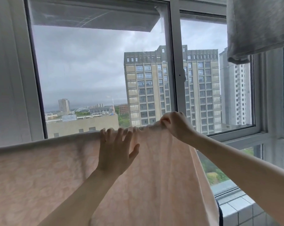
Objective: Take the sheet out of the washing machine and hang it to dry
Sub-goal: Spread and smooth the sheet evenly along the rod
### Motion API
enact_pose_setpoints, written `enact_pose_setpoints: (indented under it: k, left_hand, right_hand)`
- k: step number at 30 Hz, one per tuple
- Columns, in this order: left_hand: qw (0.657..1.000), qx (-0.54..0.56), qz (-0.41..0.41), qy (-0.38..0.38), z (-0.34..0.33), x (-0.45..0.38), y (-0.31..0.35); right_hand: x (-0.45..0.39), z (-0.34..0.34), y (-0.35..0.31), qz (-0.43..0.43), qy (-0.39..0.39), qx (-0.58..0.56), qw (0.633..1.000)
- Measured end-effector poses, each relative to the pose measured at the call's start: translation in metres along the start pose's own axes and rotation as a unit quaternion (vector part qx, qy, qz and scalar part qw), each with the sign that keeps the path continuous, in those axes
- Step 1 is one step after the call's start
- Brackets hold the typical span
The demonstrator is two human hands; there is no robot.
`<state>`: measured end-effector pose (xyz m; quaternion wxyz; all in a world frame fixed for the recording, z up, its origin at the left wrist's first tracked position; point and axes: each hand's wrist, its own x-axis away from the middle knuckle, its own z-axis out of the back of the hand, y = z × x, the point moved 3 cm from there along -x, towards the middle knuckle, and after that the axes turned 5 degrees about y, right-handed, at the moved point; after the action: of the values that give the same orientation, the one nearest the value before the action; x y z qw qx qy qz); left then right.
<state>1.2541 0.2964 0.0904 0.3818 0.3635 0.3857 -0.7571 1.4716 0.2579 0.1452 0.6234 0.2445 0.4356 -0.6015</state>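
Sheet (40, 168) hangs draped; right hand (177, 126) pinches its top edge, left hand (117, 154) seemingly rests spread.

Open air above the sheet (40, 173); window frame (174, 70) behind.

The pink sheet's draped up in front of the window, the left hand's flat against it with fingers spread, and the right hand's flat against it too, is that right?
Not quite. In the head view the right hand is not flat: it pinches the top edge of the pink sheet. The left hand does lie spread against it, before the window.
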Motion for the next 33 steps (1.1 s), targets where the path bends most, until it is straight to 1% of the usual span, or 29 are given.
enact_pose_setpoints:
  k: [5,9,14,18,20,26,29,33]
  left_hand:
    - [1.000,0.000,0.000,-0.003,0.000,-0.001,0.001]
    - [1.000,-0.003,0.003,-0.012,-0.001,-0.003,0.007]
    - [1.000,-0.001,0.011,-0.012,-0.002,-0.004,0.007]
    - [1.000,-0.008,0.012,-0.009,-0.004,-0.002,0.003]
    - [1.000,-0.005,0.011,-0.006,-0.004,-0.003,0.003]
    - [1.000,0.005,0.002,0.004,-0.004,-0.003,0.005]
    - [1.000,0.006,0.002,0.002,-0.004,-0.003,0.004]
    - [1.000,0.017,0.021,0.000,-0.001,-0.008,0.013]
  right_hand:
    - [-0.013,0.019,0.026,-0.063,0.037,0.020,0.997]
    - [-0.010,0.022,0.040,-0.072,0.039,0.055,0.995]
    - [-0.003,0.013,0.036,-0.036,-0.009,0.058,0.998]
    - [-0.001,0.005,0.017,-0.020,-0.074,-0.028,0.997]
    - [-0.001,-0.002,0.006,-0.008,-0.091,-0.050,0.995]
    - [-0.005,-0.014,-0.031,0.095,-0.087,-0.065,0.990]
    - [-0.011,-0.013,-0.031,0.087,-0.069,-0.042,0.993]
    - [-0.013,-0.004,-0.020,0.064,-0.005,-0.024,0.998]
